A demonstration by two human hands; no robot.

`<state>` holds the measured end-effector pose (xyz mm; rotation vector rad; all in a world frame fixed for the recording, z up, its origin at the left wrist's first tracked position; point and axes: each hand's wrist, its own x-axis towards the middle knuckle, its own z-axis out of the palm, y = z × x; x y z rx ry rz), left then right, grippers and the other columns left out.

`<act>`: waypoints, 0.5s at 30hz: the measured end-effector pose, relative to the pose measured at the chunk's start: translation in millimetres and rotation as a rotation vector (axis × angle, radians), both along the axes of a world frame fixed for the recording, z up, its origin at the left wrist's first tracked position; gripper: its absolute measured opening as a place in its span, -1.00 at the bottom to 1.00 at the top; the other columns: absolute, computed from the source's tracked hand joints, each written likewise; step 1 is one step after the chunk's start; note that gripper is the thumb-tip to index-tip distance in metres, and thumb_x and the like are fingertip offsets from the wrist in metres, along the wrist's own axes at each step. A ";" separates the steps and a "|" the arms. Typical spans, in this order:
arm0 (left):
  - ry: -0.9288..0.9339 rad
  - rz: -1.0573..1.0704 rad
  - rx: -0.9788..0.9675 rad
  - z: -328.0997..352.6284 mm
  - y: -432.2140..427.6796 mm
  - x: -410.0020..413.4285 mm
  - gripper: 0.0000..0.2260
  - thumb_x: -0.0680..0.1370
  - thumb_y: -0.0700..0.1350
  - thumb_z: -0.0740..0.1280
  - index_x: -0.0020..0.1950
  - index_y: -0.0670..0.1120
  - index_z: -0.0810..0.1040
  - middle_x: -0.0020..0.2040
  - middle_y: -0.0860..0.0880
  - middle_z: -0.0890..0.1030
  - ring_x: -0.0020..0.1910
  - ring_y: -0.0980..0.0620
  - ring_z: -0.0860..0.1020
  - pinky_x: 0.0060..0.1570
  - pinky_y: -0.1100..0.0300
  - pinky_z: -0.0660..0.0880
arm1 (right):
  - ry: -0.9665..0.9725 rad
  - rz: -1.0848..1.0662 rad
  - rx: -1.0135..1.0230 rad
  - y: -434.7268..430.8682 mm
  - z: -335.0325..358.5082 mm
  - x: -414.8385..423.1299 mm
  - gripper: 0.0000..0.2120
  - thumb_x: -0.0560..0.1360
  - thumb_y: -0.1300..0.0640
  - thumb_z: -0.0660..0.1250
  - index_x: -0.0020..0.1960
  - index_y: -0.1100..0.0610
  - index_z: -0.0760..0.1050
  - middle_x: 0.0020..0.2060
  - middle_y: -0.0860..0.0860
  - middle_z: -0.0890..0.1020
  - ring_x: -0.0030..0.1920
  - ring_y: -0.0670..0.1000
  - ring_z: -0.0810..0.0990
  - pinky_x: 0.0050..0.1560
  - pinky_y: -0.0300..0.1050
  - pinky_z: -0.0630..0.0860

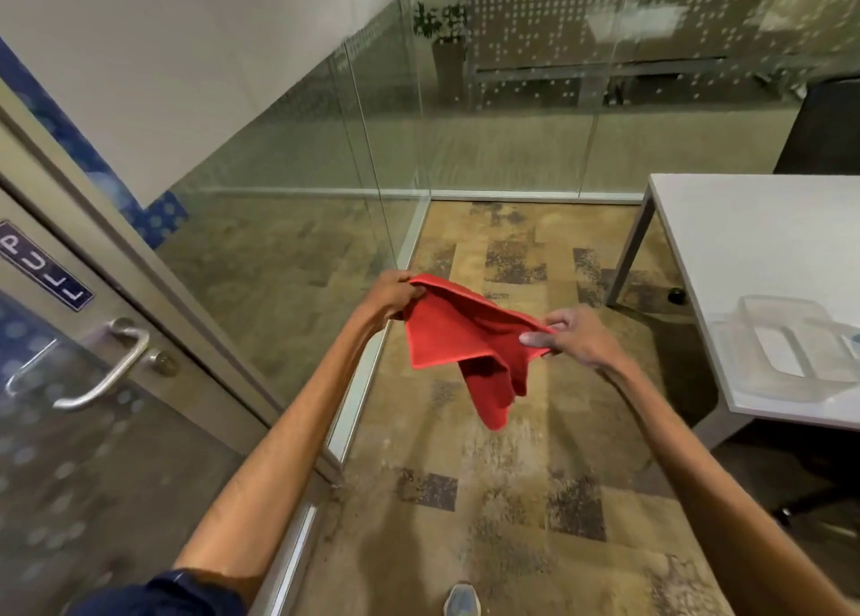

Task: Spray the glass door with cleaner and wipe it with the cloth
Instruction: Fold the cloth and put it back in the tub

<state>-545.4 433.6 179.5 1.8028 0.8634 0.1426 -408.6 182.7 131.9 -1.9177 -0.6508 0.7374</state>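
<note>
Both hands point(393, 296) point(579, 338) grip red cloth point(458, 336) outstretched.

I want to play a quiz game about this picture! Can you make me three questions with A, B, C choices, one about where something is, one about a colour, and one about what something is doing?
1. Where is the curved silver metal door handle?
A. on the white table
B. on the glass door at the left
C. on the carpet

2. What colour is the square fabric cleaning cloth?
A. red
B. green
C. white

3. How is the cloth held?
A. lying flat on the floor
B. stretched between both hands, one corner hanging down
C. pressed against the glass

Answers:
1. B, the handle sits under the dark PULL sign on the door.
2. A, it is plainly red.
3. B, the left hand and right hand each pinch an edge in mid-air.
</note>
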 end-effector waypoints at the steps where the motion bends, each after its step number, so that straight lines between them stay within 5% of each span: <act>1: 0.012 0.008 0.108 -7.9 6.4 2.8 -0.83 0.59 -0.35 0.24 0.04 -0.17 0.59 -0.34 -0.08 0.53 -0.46 0.09 0.48 -0.52 0.30 0.36 | 0.002 -0.014 0.015 -1.6 6.9 10.2 -0.78 0.36 0.18 0.58 -0.02 0.21 0.69 -0.29 0.02 0.73 -0.34 -0.10 0.69 -0.35 -0.30 0.59; 6: 0.052 -0.097 0.490 -44.3 26.8 12.2 -0.85 0.58 -0.26 0.28 0.00 -0.30 0.61 -0.02 -0.33 0.65 0.02 -0.25 0.61 -0.06 -0.02 0.46 | 0.001 -0.198 0.097 1.7 22.6 43.4 -0.84 0.44 0.10 0.53 -0.05 0.16 0.71 -0.33 0.07 0.68 -0.39 -0.13 0.63 -0.35 -0.30 0.59; 11: 0.199 -0.282 0.365 -70.7 47.3 11.2 -0.59 0.53 0.10 0.40 -0.35 -0.09 0.36 -0.37 -0.11 0.39 -0.36 -0.06 0.35 -0.27 0.09 0.23 | 0.117 -0.528 0.149 -6.4 15.3 72.9 -0.73 0.35 0.10 0.58 0.00 0.20 0.70 -0.20 0.08 0.70 -0.30 -0.06 0.64 -0.29 -0.20 0.61; 15: 0.369 -0.363 0.105 -63.9 32.6 35.4 -0.55 0.51 0.20 0.39 -0.38 -0.04 0.32 -0.46 -0.01 0.33 -0.48 0.05 0.29 -0.41 0.18 0.19 | -0.020 -0.686 -0.055 2.3 -5.9 67.5 -0.71 0.28 0.01 0.61 -0.26 0.23 0.68 -0.32 0.13 0.69 -0.30 0.08 0.66 -0.10 0.10 0.65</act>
